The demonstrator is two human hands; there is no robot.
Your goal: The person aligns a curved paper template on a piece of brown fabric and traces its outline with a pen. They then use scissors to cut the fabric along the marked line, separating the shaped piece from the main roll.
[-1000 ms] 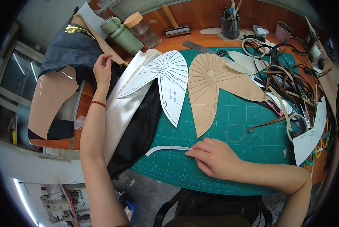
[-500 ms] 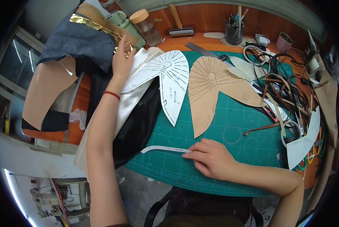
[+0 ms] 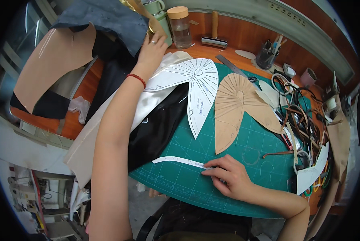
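My left hand [image 3: 152, 50] reaches to the leather pile at the far left, its fingers curled at the edge of a tan leather sheet [image 3: 150, 18]. Beside that hand is a dark blue-grey leather piece [image 3: 101, 22], with a bit of gold material [image 3: 128, 5] showing behind. On the green cutting mat [image 3: 176, 140], my right hand [image 3: 230, 176] has its thumb and forefinger closed on the right end of a narrow, curved white paper strip [image 3: 174, 160]. A white paper pattern [image 3: 202, 92] with radiating lines lies beyond, beside a pleated tan leather piece [image 3: 238, 100] of similar shape.
Black glossy material [image 3: 158, 128] and a pale sheet [image 3: 95, 140] hang over the mat's left side. Tangled leather cords [image 3: 302, 112] crowd the right. At the back stand a lidded jar [image 3: 181, 30], a roller [image 3: 215, 32] and a pen holder [image 3: 267, 56].
The whole view has swung, shifting the table items rightward. The leather pile by my left hand has been displaced, and less gold material shows. My right hand stays at the strip's end.
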